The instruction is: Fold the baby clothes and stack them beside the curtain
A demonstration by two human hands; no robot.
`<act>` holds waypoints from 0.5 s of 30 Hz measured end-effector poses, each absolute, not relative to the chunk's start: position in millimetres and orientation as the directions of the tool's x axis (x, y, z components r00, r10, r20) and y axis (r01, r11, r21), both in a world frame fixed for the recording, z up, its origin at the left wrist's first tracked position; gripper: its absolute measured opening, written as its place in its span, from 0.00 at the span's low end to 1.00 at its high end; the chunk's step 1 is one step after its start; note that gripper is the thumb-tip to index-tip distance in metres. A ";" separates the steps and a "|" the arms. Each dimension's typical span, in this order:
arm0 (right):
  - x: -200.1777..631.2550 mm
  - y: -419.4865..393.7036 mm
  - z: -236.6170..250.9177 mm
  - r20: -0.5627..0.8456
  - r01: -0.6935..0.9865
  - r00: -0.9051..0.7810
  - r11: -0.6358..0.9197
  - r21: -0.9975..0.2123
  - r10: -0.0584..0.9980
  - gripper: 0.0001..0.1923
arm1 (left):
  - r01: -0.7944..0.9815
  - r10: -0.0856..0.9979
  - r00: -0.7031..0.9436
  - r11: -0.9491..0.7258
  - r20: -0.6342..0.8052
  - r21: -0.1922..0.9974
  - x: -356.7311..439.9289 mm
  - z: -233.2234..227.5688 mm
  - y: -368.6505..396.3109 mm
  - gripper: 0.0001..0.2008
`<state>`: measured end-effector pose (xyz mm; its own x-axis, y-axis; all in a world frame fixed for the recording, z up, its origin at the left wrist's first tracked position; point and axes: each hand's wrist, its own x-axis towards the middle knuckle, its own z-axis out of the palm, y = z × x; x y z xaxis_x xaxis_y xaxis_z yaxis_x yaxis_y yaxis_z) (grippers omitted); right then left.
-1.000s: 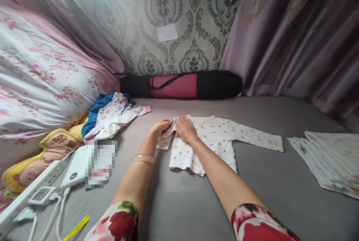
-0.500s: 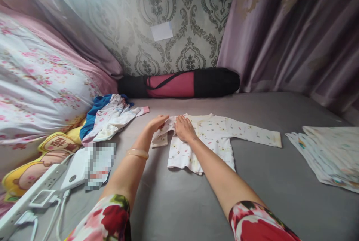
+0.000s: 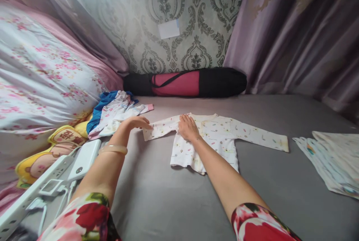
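A small white long-sleeved baby shirt (image 3: 215, 143) with a scattered print lies spread on the grey bed sheet, both sleeves stretched out to the sides. My right hand (image 3: 189, 127) rests flat on its left shoulder area, fingers together and extended. At the cuff of the left sleeve (image 3: 164, 126) is my left hand (image 3: 137, 122), its fingers stretched out with their tips over the fabric. A pale bangle (image 3: 113, 149) circles my left wrist.
Crumpled clothes (image 3: 116, 112) lie at the left by a yellow cartoon cushion (image 3: 42, 162). A power strip (image 3: 36, 192) and white power bank (image 3: 85, 158) sit nearer. Folded cloths (image 3: 333, 162) are at the right. A black-and-pink bag (image 3: 176, 83) lies along the wall.
My left hand has moved left, and the left sleeve, which was bent down, now lies straight out. My right hand stays on the shirt. The view has shifted slightly.
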<state>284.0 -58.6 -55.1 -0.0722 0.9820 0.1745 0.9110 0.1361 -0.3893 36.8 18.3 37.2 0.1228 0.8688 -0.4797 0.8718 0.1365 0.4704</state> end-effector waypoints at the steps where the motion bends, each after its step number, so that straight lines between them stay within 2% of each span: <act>1: 283.8 -59.2 -53.9 0.166 0.912 -0.070 0.131 -0.390 0.984 0.27 | 0.824 0.879 0.130 0.161 -0.459 0.542 29.3 33.8 16.0 0.11; 3: 283.3 -60.6 -51.0 0.147 0.913 -0.067 0.120 -0.391 0.987 0.28 | 0.717 0.889 0.151 0.203 -0.433 0.667 18.2 25.2 11.5 0.13; 6: 282.0 -62.3 -47.6 0.134 0.916 -0.069 0.116 -0.385 0.989 0.29 | 0.641 0.922 0.089 0.237 -0.378 0.730 13.7 10.4 6.1 0.12; 10: 280.1 -62.5 -45.6 0.122 0.932 -0.074 0.112 -0.345 0.990 0.29 | 0.697 0.968 -0.122 0.241 -0.219 0.676 25.6 -7.1 1.4 0.07; 13: 278.6 -60.7 -42.9 0.080 0.949 -0.069 0.090 -0.303 0.994 0.30 | 0.741 0.974 -0.197 0.224 -0.114 0.634 37.0 -14.3 -4.3 0.08; 15: 276.9 -58.9 -39.4 0.044 0.959 -0.061 0.071 -0.276 0.997 0.30 | 0.816 0.976 -0.215 0.199 -0.033 0.542 42.1 -15.6 -10.4 0.11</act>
